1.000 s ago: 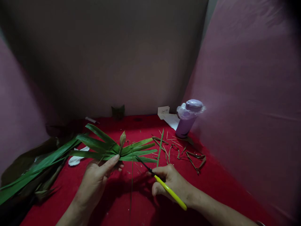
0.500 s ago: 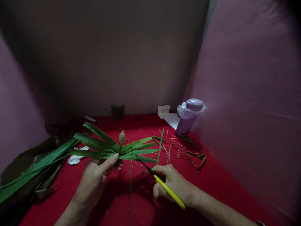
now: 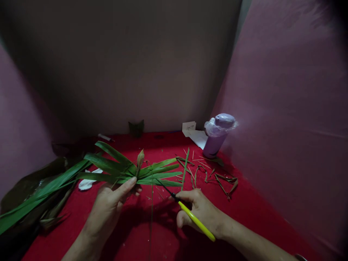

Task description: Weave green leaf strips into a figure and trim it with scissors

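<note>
My left hand [image 3: 108, 206] pinches the middle of a woven bundle of green leaf strips [image 3: 127, 170], which fans out to both sides above the red cloth [image 3: 163, 239]; a pale folded bud [image 3: 140, 158] stands up at its centre. My right hand [image 3: 199, 210] is closed round a yellow-handled tool [image 3: 195, 221] whose thin dark tip [image 3: 164, 188] points at the right-hand strips. A thin green rib [image 3: 151, 217] hangs down from the bundle between my hands.
Long green leaves [image 3: 35, 197] lie piled at the left with a white scrap [image 3: 88, 184] beside them. A purple bottle [image 3: 217, 136] stands at the back right beside white papers [image 3: 194, 134]. Dry brown leaf trimmings [image 3: 214, 175] litter the cloth. Pinkish walls close in on all sides.
Almost nothing differs: the bundle and both hands have shifted very slightly to the left and up, with the same grips held.
</note>
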